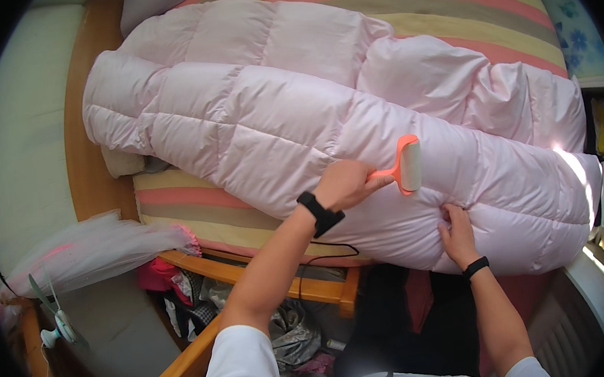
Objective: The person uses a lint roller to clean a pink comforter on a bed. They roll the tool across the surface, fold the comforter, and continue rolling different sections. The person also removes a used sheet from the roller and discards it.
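My left hand (346, 184) is closed around the handle of an orange lint roller (411, 165), whose white roll lies over or on a pale pink quilted comforter (284, 104). To the right and lower down, my right hand (457, 231) pinches a bit of the comforter's fabric near a seam, and the cloth puckers around the fingertips. The comforter is folded over lengthwise and spreads across a bed with a striped sheet (195, 203) in pink, yellow and grey-brown. Black bands are on both wrists.
A wooden bed rail (311, 289) runs along the near side, with a dark cable over it. Bunched white netting (108, 248) hangs at the left above a small clip fan (62, 325). Clothes (293, 334) are piled below the rail. A grey pillow (156, 4) lies at the top left.
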Motion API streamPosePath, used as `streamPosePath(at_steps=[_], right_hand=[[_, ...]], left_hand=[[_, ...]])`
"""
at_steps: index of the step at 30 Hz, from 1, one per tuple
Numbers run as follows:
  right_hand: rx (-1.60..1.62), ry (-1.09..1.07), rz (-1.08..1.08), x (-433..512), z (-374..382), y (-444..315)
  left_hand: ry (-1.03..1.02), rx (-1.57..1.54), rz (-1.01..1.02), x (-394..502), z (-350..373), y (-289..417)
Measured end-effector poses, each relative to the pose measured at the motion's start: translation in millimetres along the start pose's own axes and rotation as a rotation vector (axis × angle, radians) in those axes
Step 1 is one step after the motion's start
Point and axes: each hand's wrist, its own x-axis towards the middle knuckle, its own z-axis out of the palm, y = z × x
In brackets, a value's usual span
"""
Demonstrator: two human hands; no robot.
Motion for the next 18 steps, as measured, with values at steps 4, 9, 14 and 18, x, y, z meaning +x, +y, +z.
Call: streamPosePath(at_steps=[4,9,14,18], right_hand=[[-0.025,0.049,0.009,7.4,22.1,10.5],[-0.033,0.090,0.093,15.4,36.6,18.9],[-0.106,0.039,0.201,25.9,38.9,11.1],[-0.103,0.171,0.070,36.6,42.9,-31.9]], left_hand=[[0.022,0.098,-0.025,19.7,-62.9,-104.7],[0.006,0.416,-0.363,-36.7,-181.5,-255.7],[0.166,0.860,-1.011,-117.2,-271.0,-347.3],[0.365,0.946,-0.833,-134.6,-286.2,-347.7]])
